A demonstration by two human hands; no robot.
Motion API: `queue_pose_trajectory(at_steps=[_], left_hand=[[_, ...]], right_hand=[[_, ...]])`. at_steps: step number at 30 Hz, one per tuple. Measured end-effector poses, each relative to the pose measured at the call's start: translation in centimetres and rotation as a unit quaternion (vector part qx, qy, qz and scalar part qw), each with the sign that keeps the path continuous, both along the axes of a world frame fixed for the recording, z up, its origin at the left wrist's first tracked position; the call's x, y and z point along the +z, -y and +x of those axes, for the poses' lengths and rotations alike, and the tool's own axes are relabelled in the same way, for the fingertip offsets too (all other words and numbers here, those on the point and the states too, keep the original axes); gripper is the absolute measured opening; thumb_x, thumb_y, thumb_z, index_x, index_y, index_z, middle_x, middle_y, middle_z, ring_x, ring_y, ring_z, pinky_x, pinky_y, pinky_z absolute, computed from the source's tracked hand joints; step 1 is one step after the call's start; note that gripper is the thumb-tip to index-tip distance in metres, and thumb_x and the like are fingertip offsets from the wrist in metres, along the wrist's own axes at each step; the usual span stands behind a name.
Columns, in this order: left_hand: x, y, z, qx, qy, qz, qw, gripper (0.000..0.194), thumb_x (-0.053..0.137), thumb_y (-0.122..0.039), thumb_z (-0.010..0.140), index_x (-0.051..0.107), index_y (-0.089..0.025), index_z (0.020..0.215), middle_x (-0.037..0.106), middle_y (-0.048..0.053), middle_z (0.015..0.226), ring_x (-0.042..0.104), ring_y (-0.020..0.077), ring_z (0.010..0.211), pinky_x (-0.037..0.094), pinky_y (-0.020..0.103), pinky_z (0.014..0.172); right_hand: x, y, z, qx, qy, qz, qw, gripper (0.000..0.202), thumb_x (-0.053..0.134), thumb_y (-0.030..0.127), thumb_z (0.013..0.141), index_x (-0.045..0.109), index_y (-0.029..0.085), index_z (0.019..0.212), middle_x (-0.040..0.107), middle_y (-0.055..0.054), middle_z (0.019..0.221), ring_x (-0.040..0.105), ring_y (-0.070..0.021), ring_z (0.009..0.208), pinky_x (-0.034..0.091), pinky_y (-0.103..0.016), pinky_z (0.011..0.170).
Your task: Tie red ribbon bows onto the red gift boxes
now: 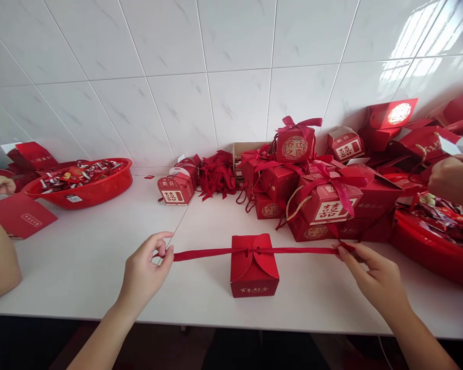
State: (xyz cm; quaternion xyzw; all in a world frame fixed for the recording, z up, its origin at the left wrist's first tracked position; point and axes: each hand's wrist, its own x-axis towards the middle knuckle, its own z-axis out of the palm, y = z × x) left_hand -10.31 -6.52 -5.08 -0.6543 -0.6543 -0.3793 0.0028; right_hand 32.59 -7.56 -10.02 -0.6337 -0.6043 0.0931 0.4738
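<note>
A red gift box [253, 275] with gold lettering stands upright near the front edge of the table, its curved top flaps folded shut. A dark red ribbon [301, 250] passes through the holes in the flaps and crosses in a knot at the middle. To the left of the box, my left hand [146, 267] pinches one end of the ribbon between thumb and fingers. My right hand [374, 275] pinches the other end on the right side. Both tails are stretched nearly straight and level, just above the box top.
Finished boxes with bows [295, 144] are piled behind on the right. A heap of loose ribbons [217, 177] lies by the wall. Red basins of packaged sweets stand left [100, 192] and right [428, 257]. Other people's hands [453, 177] [2, 184] are at both sides.
</note>
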Motion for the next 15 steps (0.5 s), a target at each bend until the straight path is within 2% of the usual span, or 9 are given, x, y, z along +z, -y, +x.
queue_pose_trajectory(at_steps=[6, 15], left_hand=[[-1.7, -0.4, -0.5, -0.010, -0.012, -0.066, 0.998, 0.018, 0.049, -0.030, 0.082, 0.058, -0.022, 0.096, 0.043, -0.004, 0.067, 0.044, 0.0105, 0.054, 0.040, 0.020, 0.051], [-2.7, -0.5, -0.8, -0.018, 0.009, -0.078, 0.997, 0.018, 0.050, -0.029, 0.082, 0.059, -0.022, 0.095, 0.043, -0.003, 0.066, 0.048, 0.0119, 0.059, 0.043, 0.020, 0.054]], right_hand=[[-0.9, -0.1, 0.2, -0.012, -0.014, -0.057, 0.998, 0.030, 0.056, 0.047, 0.078, 0.070, 0.021, 0.079, 0.073, -0.007, 0.077, 0.067, -0.0240, 0.067, 0.050, -0.030, 0.054], [-1.7, 0.0, 0.9, -0.044, -0.059, -0.091, 0.993, 0.035, 0.058, 0.051, 0.074, 0.071, 0.020, 0.083, 0.075, -0.009, 0.077, 0.071, -0.0273, 0.072, 0.054, -0.032, 0.060]])
